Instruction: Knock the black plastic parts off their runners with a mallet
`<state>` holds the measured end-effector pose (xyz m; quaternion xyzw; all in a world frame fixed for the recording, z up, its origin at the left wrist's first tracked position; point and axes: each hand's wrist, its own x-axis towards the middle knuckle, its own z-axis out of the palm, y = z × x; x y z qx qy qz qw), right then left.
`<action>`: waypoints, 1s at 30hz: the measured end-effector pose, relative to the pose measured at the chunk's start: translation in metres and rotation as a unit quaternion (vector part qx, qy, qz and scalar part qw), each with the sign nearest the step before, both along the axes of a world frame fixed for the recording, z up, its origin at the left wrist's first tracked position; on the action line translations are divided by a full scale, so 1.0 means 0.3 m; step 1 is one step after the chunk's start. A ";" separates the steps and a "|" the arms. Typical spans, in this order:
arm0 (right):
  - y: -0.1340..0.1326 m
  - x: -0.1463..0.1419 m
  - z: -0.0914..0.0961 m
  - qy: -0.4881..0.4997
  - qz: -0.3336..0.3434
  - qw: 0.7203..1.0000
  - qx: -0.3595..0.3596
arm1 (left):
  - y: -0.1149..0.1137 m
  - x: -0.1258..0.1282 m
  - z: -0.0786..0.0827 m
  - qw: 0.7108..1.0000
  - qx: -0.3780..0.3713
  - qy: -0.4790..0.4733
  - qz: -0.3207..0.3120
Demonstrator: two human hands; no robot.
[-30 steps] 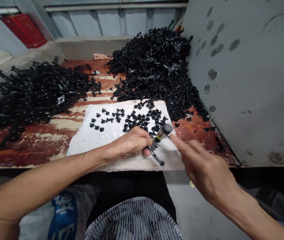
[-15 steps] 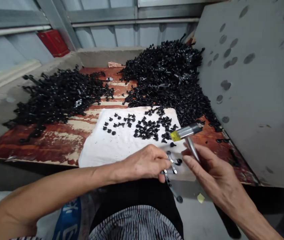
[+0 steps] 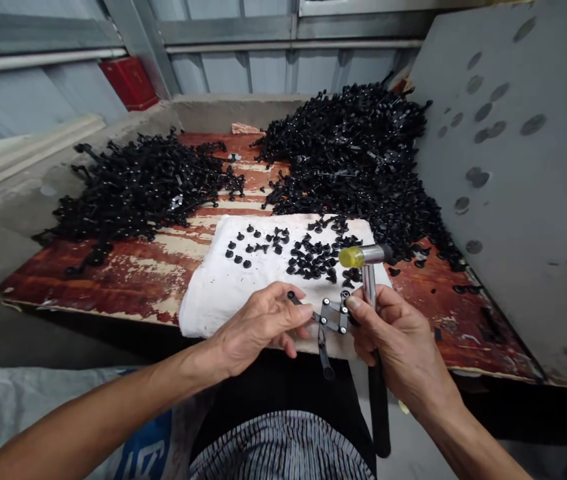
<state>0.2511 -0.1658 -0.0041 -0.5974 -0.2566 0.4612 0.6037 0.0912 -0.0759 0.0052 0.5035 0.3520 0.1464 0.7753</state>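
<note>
My left hand point(image 3: 258, 323) pinches a black linked metal piece point(image 3: 328, 323) with bright rivets, held just above the near edge of a white cloth point(image 3: 213, 293). My right hand point(image 3: 396, 337) touches the same piece with its fingertips while gripping a small hammer point(image 3: 368, 267) with a yellow face and a long black handle that hangs down past the table edge. Several small black caps point(image 3: 308, 257) lie scattered on the cloth just beyond both hands.
A worn red wooden table point(image 3: 113, 267) carries two big heaps of black metal parts, one at the left point(image 3: 148, 183) and one at the back right point(image 3: 358, 153). A grey spotted panel point(image 3: 518, 200) stands at the right. A red box point(image 3: 128, 83) rests behind.
My hands have lifted the linked piece off the cloth and turned it. The hammer swung from a raised slant to upright with its handle down. The view shifted left.
</note>
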 end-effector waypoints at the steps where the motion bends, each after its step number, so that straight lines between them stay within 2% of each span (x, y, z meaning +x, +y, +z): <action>1: 0.011 -0.008 -0.004 -0.002 -0.003 1.000 0.004 | -0.009 -0.001 -0.003 0.998 -0.048 -0.021 0.017; 3: 0.030 -0.027 -0.013 -0.020 0.003 1.000 0.013 | -0.029 0.008 -0.003 0.991 -0.106 -0.061 0.045; 5: 0.042 -0.046 -0.016 -0.053 0.027 0.998 0.021 | -0.039 0.021 0.001 0.986 -0.123 -0.081 0.081; 9: 0.040 -0.050 -0.010 -0.118 0.073 0.990 0.018 | -0.002 0.023 0.012 0.984 -0.107 -0.053 0.131; 13: 0.029 -0.010 -0.016 -0.141 0.033 0.989 0.010 | 0.084 0.005 0.013 0.984 -0.060 0.022 0.168; 19: 0.031 0.026 -0.055 -0.105 0.017 0.994 0.011 | 0.165 0.024 0.011 0.982 -0.020 0.079 0.169; 30: 0.041 0.033 -0.057 -0.057 0.015 0.998 0.032 | 0.182 0.040 0.022 0.976 -0.010 0.129 0.175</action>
